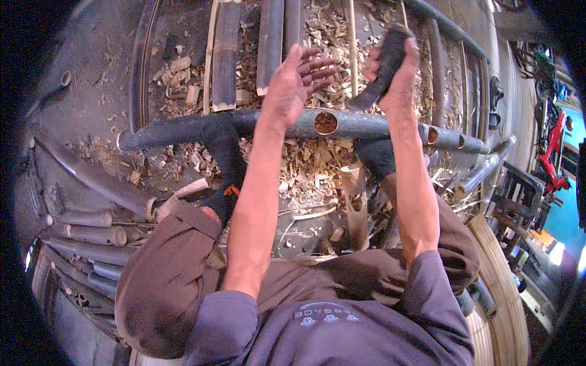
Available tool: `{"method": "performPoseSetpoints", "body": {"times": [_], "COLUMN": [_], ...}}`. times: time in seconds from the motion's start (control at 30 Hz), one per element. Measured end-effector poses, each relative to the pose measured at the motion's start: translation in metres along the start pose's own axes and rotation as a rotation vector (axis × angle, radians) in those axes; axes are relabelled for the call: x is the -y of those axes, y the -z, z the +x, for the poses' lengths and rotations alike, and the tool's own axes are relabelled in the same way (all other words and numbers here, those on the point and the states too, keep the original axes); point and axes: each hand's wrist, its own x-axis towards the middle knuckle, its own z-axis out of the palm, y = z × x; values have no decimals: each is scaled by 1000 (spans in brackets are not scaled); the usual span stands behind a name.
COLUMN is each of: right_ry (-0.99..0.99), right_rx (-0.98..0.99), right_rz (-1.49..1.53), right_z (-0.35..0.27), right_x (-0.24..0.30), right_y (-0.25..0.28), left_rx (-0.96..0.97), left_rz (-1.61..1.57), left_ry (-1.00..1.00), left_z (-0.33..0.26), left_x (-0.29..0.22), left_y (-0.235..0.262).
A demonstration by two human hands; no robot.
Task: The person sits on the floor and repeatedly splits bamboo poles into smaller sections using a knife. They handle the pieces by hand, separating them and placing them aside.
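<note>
My left hand (296, 85) is raised above a dark bamboo pole (360, 125), with the fingers spread toward the right and nothing in them. In my right hand (403, 85) is a dark, elongated tool (390, 58), broad at its upper end and narrowing into a bent tip at the lower left. Motion blurs it, so its exact kind cannot be made out. The pole lies crosswise in front of my legs and has a round hole on its top, between my two forearms. Further cut-outs show near its right end.
Bamboo frame pieces (226, 55) run away from the pole. Wood chips and shavings (311, 177) litter the ground. Cut bamboo lengths (94, 234) are stacked at the left. At the right stand a dark plastic chair (519, 189) and a red bicycle-like frame (554, 149).
</note>
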Motion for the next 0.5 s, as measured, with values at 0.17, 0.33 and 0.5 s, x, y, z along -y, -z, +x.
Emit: {"method": "performPoseSetpoints", "body": {"times": [0.17, 0.33, 0.5], "right_ry": [-232, -320, -150], "right_rx": [208, 268, 276], "right_rz": [-520, -830, -974], "right_z": [0, 21, 34], "right_x": [-47, -77, -88], "right_y": [-34, -41, -24], "left_rx": [-360, -586, -615], "left_rz": [121, 130, 214], "left_ry": [-208, -470, -528], "left_z": [35, 54, 71], "left_x": [43, 62, 75], "left_y": [8, 19, 22]}}
